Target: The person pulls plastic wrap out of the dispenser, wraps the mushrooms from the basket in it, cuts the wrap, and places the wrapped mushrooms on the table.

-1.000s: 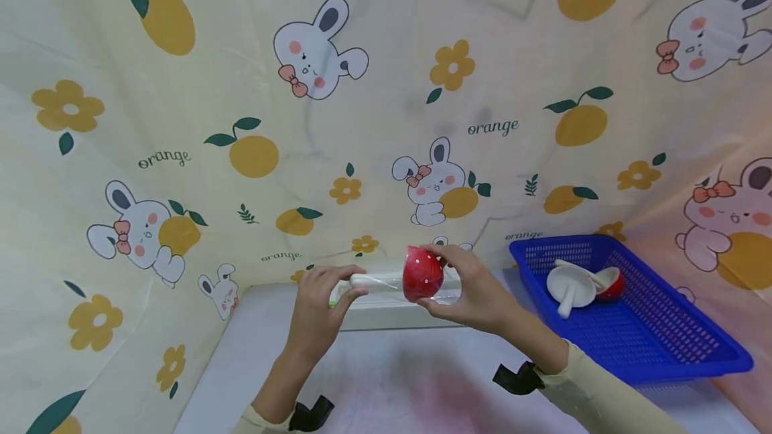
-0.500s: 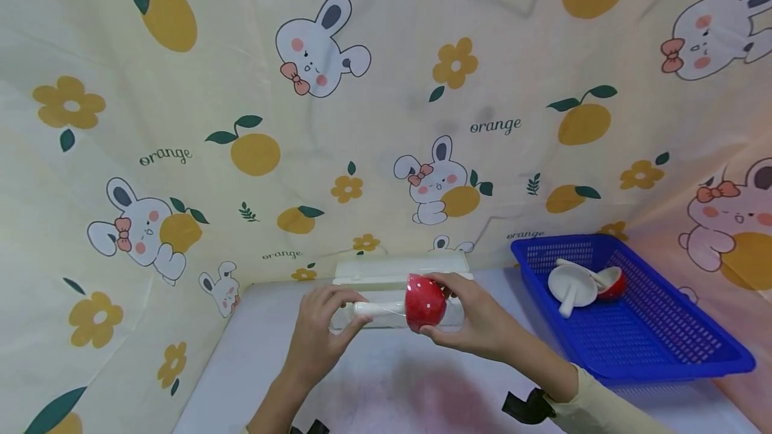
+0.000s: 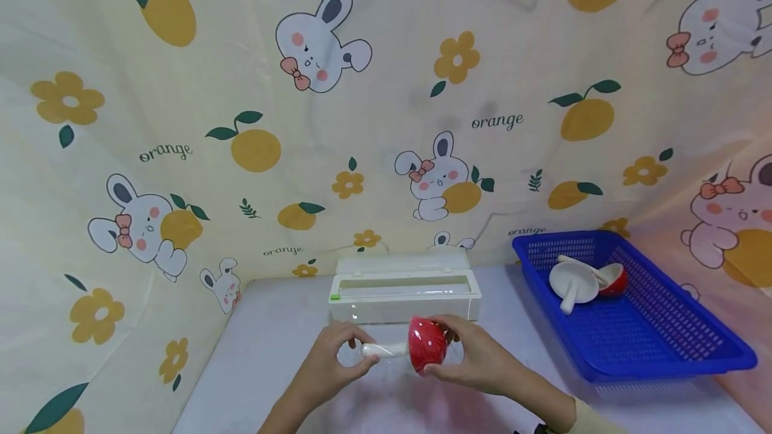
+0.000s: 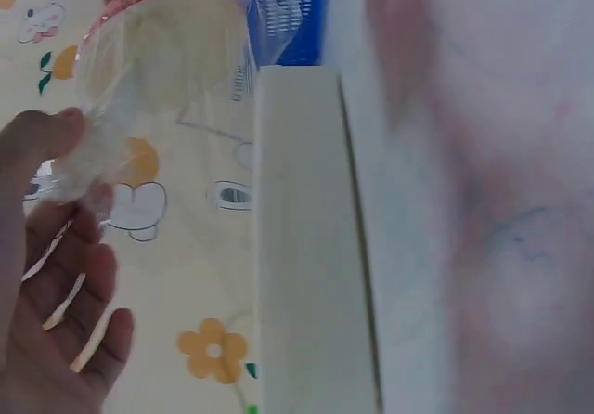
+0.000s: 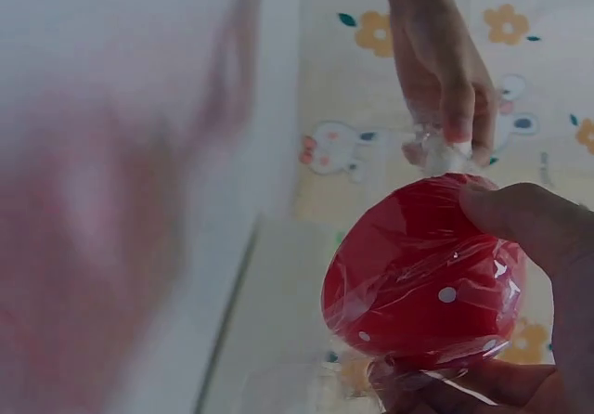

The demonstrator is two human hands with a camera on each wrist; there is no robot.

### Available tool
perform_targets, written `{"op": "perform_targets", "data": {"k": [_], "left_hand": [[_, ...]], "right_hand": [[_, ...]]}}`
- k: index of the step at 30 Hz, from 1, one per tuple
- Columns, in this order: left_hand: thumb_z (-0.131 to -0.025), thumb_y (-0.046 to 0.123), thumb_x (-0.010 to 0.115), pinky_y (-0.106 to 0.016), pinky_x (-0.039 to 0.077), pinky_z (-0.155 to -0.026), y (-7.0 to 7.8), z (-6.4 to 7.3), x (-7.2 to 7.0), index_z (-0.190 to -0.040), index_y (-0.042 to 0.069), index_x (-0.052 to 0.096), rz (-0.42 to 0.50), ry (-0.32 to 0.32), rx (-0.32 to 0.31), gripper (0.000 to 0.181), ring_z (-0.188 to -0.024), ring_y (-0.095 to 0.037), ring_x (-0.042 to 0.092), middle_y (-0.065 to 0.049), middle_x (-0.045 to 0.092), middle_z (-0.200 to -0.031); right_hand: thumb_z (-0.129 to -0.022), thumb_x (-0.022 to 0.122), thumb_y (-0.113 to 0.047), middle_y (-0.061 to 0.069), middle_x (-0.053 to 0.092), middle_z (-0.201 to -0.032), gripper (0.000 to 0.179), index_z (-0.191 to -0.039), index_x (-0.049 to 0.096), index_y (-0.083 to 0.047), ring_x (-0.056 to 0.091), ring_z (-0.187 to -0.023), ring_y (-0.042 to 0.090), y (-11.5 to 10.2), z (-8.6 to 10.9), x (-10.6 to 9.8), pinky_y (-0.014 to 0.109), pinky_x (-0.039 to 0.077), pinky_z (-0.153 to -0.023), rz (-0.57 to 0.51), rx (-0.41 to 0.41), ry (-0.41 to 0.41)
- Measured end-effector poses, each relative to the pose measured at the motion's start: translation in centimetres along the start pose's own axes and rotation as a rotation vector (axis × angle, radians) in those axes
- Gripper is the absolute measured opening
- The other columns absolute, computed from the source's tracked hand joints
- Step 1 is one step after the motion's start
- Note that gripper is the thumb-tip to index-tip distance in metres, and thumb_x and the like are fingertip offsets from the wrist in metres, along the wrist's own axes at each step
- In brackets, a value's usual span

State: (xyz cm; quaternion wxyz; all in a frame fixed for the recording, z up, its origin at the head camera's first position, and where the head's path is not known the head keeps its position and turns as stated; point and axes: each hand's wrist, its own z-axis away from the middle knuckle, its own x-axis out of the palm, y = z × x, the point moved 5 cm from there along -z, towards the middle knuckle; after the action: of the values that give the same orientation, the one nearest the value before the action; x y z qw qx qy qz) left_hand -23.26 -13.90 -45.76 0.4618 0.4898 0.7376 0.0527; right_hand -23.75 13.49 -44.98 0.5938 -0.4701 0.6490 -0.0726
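Observation:
A ladle with a red, white-dotted bowl and a white handle is held level above the table, wrapped in clear plastic film. My left hand pinches the handle's end through the film, thumb below and fingers above. Around the red bowl, my right hand grips with thumb and fingers. The left wrist view looks into the cream inside of the bowl, with film stretched over it. In the right wrist view, wrinkled film covers the red outside of the bowl.
A white cling film dispenser stands behind the hands, lid raised, a green tab at its left end. At the right, a blue basket holds several white and red ladles. A patterned cloth hangs behind the white table.
Both hands have carried the ladle toward me, down and away from the dispenser. The dispenser, earlier mostly hidden behind them, now shows fully.

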Motion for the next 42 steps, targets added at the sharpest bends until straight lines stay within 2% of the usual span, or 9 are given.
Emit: {"op": "perform_targets", "data": {"k": [5, 9, 14, 20, 25, 29, 33, 38, 42], "left_hand": [[-0.089, 0.024, 0.09, -0.03, 0.051, -0.081, -0.9, 0.7, 1.3, -0.103, 0.03, 0.075, 0.027, -0.089, -0.023, 0.022, -0.088, -0.01, 0.061, 0.023, 0.072, -0.1], [-0.091, 0.028, 0.089, -0.031, 0.05, -0.082, -1.6, 1.2, 2.2, -0.106, 0.029, 0.076, -0.006, -0.165, -0.103, 0.02, -0.089, -0.009, 0.06, 0.021, 0.073, -0.102], [-0.093, 0.029, 0.086, -0.03, 0.051, -0.084, -2.3, 1.3, 3.2, -0.11, 0.024, 0.077, -0.068, -0.233, -0.13, 0.021, -0.091, -0.009, 0.063, 0.017, 0.073, -0.104], [-0.093, 0.029, 0.085, -0.031, 0.051, -0.084, -3.0, 1.4, 4.0, -0.11, 0.023, 0.076, -0.081, -0.254, -0.156, 0.02, -0.09, -0.008, 0.065, 0.016, 0.073, -0.103], [-0.095, 0.033, 0.082, -0.03, 0.051, -0.08, -3.4, 1.1, 4.2, -0.111, 0.019, 0.077, -0.089, -0.234, -0.157, 0.023, -0.087, -0.008, 0.064, 0.013, 0.072, -0.101], [-0.097, 0.03, 0.079, -0.026, 0.051, -0.076, -3.7, 1.0, 4.4, -0.113, 0.014, 0.076, -0.029, -0.226, -0.171, 0.023, -0.084, -0.002, 0.058, 0.011, 0.069, -0.099], [-0.1, 0.028, 0.075, -0.024, 0.051, -0.075, -4.2, 0.9, 4.8, -0.114, 0.013, 0.075, 0.045, -0.244, -0.202, 0.021, -0.085, 0.0, 0.055, 0.009, 0.067, -0.1], [-0.101, 0.029, 0.073, -0.025, 0.052, -0.077, -5.0, 0.7, 5.2, -0.113, 0.012, 0.076, 0.076, -0.267, -0.257, 0.021, -0.085, -0.001, 0.057, 0.008, 0.069, -0.101], [-0.101, 0.028, 0.072, -0.026, 0.052, -0.075, -5.5, 0.4, 5.3, -0.112, 0.008, 0.076, 0.077, -0.273, -0.275, 0.023, -0.083, -0.001, 0.058, 0.006, 0.07, -0.098]], "right_hand": [[-0.08, 0.096, -0.043, -0.01, 0.07, -0.121, 0.074, -0.141, 0.064, -0.014, 0.062, -0.099, 0.004, 1.4, 0.7, 1.3, 0.032, 0.056, -0.087, -0.03, -0.011, -0.005], [-0.08, 0.096, -0.038, -0.004, 0.071, -0.12, 0.076, -0.141, 0.063, -0.008, 0.062, -0.098, 0.005, 2.6, 1.0, 2.4, 0.032, 0.057, -0.085, -0.043, -0.032, 0.008], [-0.079, 0.097, -0.037, 0.0, 0.069, -0.124, 0.08, -0.143, 0.06, -0.005, 0.062, -0.101, 0.009, 4.2, 1.0, 3.7, 0.033, 0.057, -0.085, -0.059, 0.039, -0.019], [-0.079, 0.097, -0.036, 0.002, 0.067, -0.123, 0.085, -0.148, 0.057, -0.005, 0.062, -0.102, 0.016, 5.5, 1.0, 4.6, 0.031, 0.056, -0.085, -0.092, 0.13, -0.061], [-0.08, 0.096, -0.035, 0.004, 0.063, -0.117, 0.082, -0.148, 0.058, -0.007, 0.061, -0.101, 0.018, 6.3, 0.7, 4.7, 0.028, 0.055, -0.08, -0.135, 0.187, -0.062], [-0.084, 0.093, -0.039, 0.003, 0.06, -0.114, 0.081, -0.149, 0.058, -0.007, 0.061, -0.102, 0.018, 6.9, 0.4, 4.9, 0.027, 0.055, -0.081, -0.131, 0.232, -0.083], [-0.087, 0.09, -0.042, 0.002, 0.06, -0.114, 0.079, -0.148, 0.058, -0.003, 0.059, -0.101, 0.018, 7.4, 0.4, 4.9, 0.028, 0.053, -0.08, -0.095, 0.225, -0.092], [-0.086, 0.091, -0.043, 0.006, 0.057, -0.113, 0.077, -0.143, 0.061, 0.0, 0.057, -0.099, 0.021, 8.0, 0.4, 4.8, 0.027, 0.051, -0.076, -0.042, 0.173, -0.066], [-0.08, 0.096, -0.044, 0.007, 0.057, -0.128, 0.09, -0.151, 0.054, -0.008, 0.06, -0.116, 0.025, 8.1, 0.3, 4.7, 0.04, 0.06, -0.092, 0.044, 0.12, -0.011]]}}
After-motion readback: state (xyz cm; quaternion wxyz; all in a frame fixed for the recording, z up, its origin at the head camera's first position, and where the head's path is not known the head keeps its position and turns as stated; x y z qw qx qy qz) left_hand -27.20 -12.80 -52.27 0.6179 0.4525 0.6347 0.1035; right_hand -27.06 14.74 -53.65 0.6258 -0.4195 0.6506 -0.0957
